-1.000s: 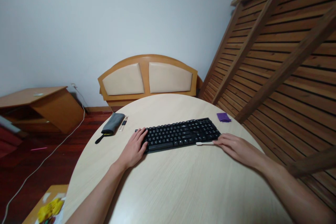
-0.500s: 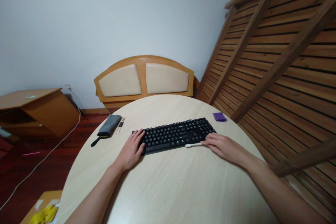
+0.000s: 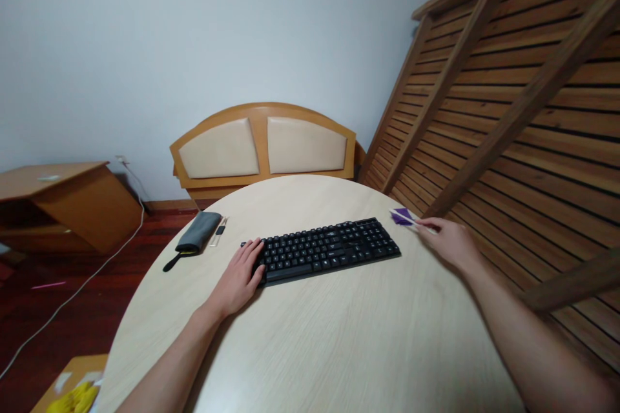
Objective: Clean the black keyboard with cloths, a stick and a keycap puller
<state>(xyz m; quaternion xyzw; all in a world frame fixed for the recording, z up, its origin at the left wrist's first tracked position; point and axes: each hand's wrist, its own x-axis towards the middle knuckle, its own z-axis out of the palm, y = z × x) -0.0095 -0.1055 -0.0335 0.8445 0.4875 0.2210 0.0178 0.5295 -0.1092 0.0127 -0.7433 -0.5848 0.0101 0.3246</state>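
Note:
A black keyboard lies slightly slanted across the round table. My left hand rests on its left end, fingers stretched out and thumb apart. At the keyboard's right, my right hand pinches a thin white stick with a wider tip, perhaps a small brush. The far end of this stick crosses over a folded purple cloth near the table's right edge. Whether the stick touches the cloth, I cannot tell.
On the left of the pale table lie a grey pouch with a black strap and a small dark item with light sticks. A slatted wooden frame leans at the right; a headboard stands behind.
My right hand has moved right and away from me with the white stick, from the keyboard's front edge to the purple cloth. My left hand stays on the keyboard.

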